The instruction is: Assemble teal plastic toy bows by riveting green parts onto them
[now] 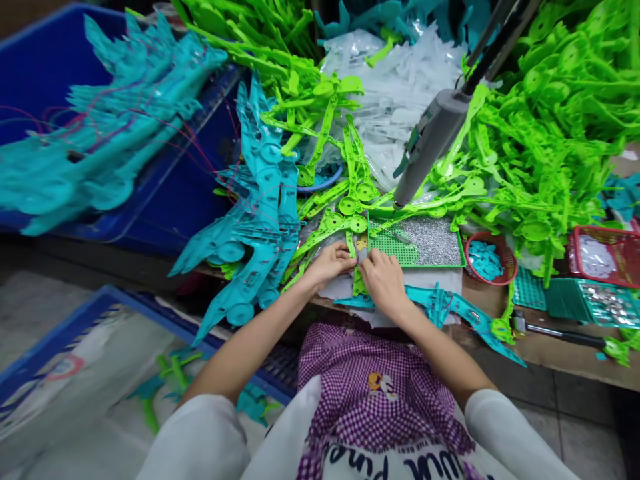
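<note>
Close together at the bench edge, both my hands are on one green plastic part (359, 283). My left hand (331, 261) pinches its left side with bent fingers. On the other side, my right hand (384, 277) has its fingers closed at the part, near a small greyish piece (362, 253). Just beyond my right hand lies a green tray (393, 241) with many small silver screws (434, 241). A long turquoise part (465, 308) rests on the bench to the right, partly behind my right forearm. A grey power screwdriver (433, 143) hangs above the tray.
Turquoise assemblies (263, 200) with red wires are stacked left, beside a blue bin (165, 173). Green parts (550, 147) heap at the right, clear bagged parts (395, 93) at the back. A red basket (515, 267), a hammer (560, 333) and a lower-left blue crate (107, 297) also show.
</note>
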Tool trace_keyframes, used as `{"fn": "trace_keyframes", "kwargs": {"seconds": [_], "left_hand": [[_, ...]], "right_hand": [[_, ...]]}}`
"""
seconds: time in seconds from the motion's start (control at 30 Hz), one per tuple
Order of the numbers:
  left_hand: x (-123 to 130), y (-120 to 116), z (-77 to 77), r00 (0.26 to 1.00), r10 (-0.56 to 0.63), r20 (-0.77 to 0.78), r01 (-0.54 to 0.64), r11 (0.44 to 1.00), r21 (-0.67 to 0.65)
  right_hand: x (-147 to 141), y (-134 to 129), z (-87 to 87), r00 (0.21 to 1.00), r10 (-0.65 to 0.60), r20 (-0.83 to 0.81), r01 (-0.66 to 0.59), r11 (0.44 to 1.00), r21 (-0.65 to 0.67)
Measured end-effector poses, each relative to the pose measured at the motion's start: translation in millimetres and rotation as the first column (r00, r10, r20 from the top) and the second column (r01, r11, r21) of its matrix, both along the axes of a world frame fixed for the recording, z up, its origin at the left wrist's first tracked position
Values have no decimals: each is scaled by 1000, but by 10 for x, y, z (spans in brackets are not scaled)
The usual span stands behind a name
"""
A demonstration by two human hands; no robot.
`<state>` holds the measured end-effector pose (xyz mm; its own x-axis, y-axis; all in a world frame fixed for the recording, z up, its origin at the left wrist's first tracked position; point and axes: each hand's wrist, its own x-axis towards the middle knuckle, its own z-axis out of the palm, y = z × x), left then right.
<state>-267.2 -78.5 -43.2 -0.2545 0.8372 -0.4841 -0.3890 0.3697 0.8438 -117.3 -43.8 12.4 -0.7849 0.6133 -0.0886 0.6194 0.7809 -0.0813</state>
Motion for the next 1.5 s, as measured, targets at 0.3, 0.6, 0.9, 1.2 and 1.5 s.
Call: {"fn": "trace_keyframes", "kwargs": {"seconds": [0.3, 0.6, 0.9, 1.2, 1.5], "left_hand": [[6, -46, 22, 1000, -4, 18, 4, 1000, 0], [-59, -17, 183, 1000, -13, 25, 17, 988, -151], [24, 149, 117, 943, -11, -334, -47, 985, -167], [36, 136, 15, 915, 19, -402, -78, 988, -130], [7, 118, 36, 968, 30, -249, -65, 989, -134]], "right_hand": [[-170, 125, -53, 966, -185, -178, 172, 981, -86], [-188, 67, -164, 938, -262, -228, 244, 964, -107], [-189, 75, -200, 937, -210, -279, 189, 977, -98], [-170, 67, -238, 914, -264, -306, 238, 964, -121], [-218, 54, -273, 911, -239, -337, 223, 971, -86]]}}
